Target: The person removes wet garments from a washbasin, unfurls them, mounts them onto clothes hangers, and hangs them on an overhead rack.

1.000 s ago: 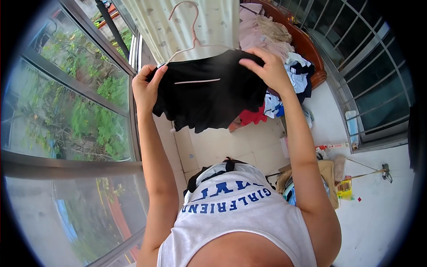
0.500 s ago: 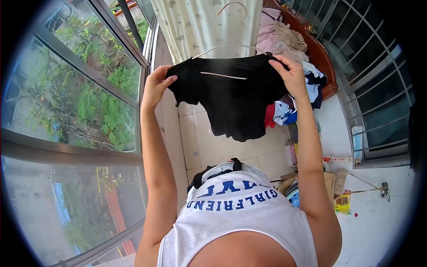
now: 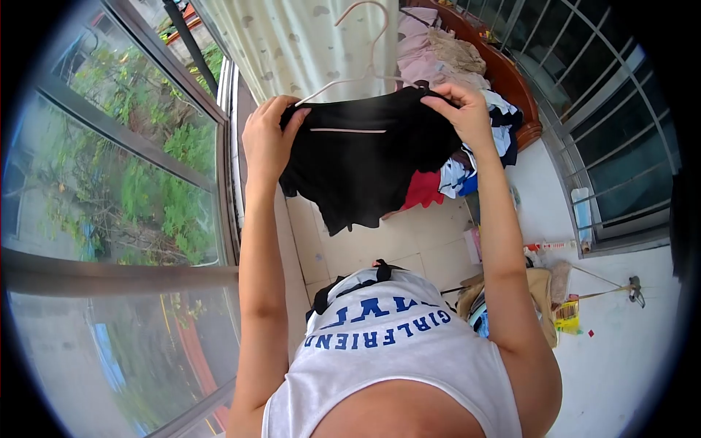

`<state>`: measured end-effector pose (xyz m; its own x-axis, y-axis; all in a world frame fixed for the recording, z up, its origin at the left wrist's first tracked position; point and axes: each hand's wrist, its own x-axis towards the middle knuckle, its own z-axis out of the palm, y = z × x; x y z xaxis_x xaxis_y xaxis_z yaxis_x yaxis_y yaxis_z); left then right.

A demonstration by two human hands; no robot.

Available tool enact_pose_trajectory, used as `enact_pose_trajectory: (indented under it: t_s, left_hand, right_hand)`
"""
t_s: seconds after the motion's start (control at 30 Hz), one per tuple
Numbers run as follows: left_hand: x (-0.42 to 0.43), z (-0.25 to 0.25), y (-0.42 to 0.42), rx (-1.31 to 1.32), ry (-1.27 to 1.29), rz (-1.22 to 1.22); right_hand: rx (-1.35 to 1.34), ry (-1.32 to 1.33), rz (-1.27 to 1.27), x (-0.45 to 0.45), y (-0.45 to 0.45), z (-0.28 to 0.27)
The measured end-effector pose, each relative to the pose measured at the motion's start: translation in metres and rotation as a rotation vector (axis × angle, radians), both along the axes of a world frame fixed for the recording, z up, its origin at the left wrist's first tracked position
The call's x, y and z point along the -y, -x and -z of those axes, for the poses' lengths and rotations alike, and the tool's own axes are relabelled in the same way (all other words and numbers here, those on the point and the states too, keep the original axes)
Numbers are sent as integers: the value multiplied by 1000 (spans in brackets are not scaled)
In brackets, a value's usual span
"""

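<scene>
A black short-sleeved top (image 3: 358, 164) hangs in front of me on a pale pink hanger (image 3: 372, 55). The hanger's hook points up, and its lower bar shows through the neck opening. My left hand (image 3: 272, 131) pinches the top at its left shoulder, close to the hanger's arm. At the other shoulder, my right hand (image 3: 465, 113) grips the cloth between thumb and fingers. The top's hem dangles free above the tiled floor.
A pale curtain (image 3: 292, 44) with heart prints hangs behind the hanger. Heaped clothes (image 3: 438, 55) lie on a wooden bed or sofa (image 3: 529, 120) at right. Sliding windows (image 3: 131, 146) line my left; a barred window (image 3: 628, 146) is at right. Bags (image 3: 537, 299) stand beside me.
My left hand has moved inward along the top's shoulder and turned, its fingers now over the edge. The top's left sleeve has dropped down. The view has shifted slightly.
</scene>
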<state>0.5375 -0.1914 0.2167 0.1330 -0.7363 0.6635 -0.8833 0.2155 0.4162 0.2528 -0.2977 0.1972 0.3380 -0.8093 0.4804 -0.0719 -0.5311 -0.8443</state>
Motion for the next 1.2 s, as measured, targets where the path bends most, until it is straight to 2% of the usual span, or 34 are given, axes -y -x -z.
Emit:
enact_pose_trajectory:
  t_s: [0.07,0.13,0.2,0.27,0.3,0.33,0.4,0.43,0.47,0.57,0.67,0.73,0.8,0.87,0.9,1.0,1.07,1.13,1.2]
  left_hand:
    - [2,4,3,-3,89,13]
    - [0,6,-5,-185,-72,-1]
    - [3,12,-18,-314,-40,55]
    - [2,11,-28,-377,-5,75]
    - [2,11,-37,-375,-10,67]
    - [0,7,-40,-411,17,100]
    - [0,6,-49,-464,90,124]
    - [0,4,-53,-488,122,132]
    - [0,1,-55,-507,139,137]
    - [1,0,-59,-523,109,153]
    - [-4,-3,-59,-547,100,179]
    - [-4,0,-62,-543,89,92]
    - [-5,-1,-61,-547,110,105]
    - [-9,-3,-61,-553,129,110]
    - [-11,-4,-64,-529,99,134]
    - [-17,-11,-72,-505,34,178]
    - [-26,-23,-69,-442,-125,263]
    - [-28,-25,-66,-475,-121,306]
    - [-27,-26,-64,-539,-111,386]
  right_hand:
    - [-25,-10,-48,-5,2,-2]
    - [-28,-50,-89,-4,7,1]
    - [-24,-92,-126,-1,10,5]
    - [152,-105,73,12,18,7]
    - [137,-116,180,21,28,10]
    - [139,-113,185,20,33,14]
    - [137,-272,143,13,37,26]
    - [139,-294,51,3,31,37]
    - [237,-448,-83,-7,28,40]
    - [192,-409,-183,-14,32,42]
    - [348,-428,-243,-14,30,36]
    - [194,-356,-202,-11,28,39]
    - [225,-303,-129,-14,28,33]
    - [378,-323,-37,-10,37,30]
    - [421,-356,-39,-9,41,26]
    - [457,-241,44,-4,36,11]
    - [474,-234,43,4,34,7]
    - [320,-266,224,16,32,14]
    - [-96,-65,212,26,33,33]
